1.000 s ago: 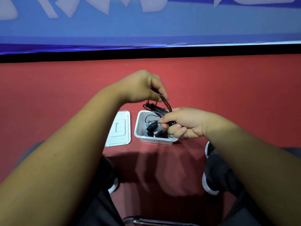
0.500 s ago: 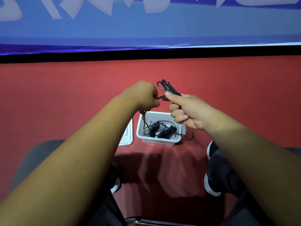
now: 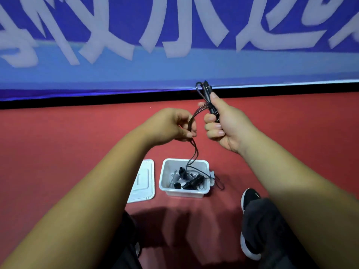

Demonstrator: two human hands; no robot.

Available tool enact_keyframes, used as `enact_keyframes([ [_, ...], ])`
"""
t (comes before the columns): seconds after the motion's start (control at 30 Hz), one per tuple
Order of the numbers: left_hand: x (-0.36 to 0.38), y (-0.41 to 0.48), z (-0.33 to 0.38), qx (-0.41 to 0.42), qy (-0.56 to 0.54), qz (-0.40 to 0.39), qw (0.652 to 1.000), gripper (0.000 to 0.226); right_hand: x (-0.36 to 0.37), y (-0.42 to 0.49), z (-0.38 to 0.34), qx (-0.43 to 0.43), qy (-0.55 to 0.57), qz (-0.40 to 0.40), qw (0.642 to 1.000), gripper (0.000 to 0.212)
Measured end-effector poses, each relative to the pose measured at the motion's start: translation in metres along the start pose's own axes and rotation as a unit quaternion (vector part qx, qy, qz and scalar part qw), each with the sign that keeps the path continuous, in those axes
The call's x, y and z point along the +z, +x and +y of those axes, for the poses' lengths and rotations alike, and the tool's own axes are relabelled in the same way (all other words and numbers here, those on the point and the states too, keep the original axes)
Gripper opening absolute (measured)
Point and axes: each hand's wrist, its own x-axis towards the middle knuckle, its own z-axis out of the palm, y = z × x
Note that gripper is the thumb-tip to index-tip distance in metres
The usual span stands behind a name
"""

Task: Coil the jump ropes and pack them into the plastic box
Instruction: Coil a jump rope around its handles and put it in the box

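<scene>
In the head view, the jump rope, judged light and limp, is clenched at its stiffer handle end, the surest hold, by the right hand and pinched along the cord by the left hand, its slack trailing into the plastic box.

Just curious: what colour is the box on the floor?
White plastic box, clearest in the head view.

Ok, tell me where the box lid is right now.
In the head view the lid lies flat on the red floor, beside the white plastic box on its left, partly under the person's left forearm.
</scene>
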Motion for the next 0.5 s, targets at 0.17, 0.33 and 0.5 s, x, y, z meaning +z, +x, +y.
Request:
enact_keyframes([
  [0.17,-0.028,-0.001,0.077,0.048,0.038,0.172,0.983,0.017,0.027,-0.038,-0.073,-0.085,-0.004,0.007,0.996,0.029],
  [0.33,-0.063,-0.016,0.163,0.103,0.105,0.305,0.941,0.017,0.051,-0.081,-0.139,-0.163,-0.009,0.013,0.987,0.028],
  [0.5,-0.087,-0.047,0.236,0.132,0.184,0.359,0.905,0.015,0.080,-0.127,-0.188,-0.236,0.005,0.004,0.972,0.020],
])
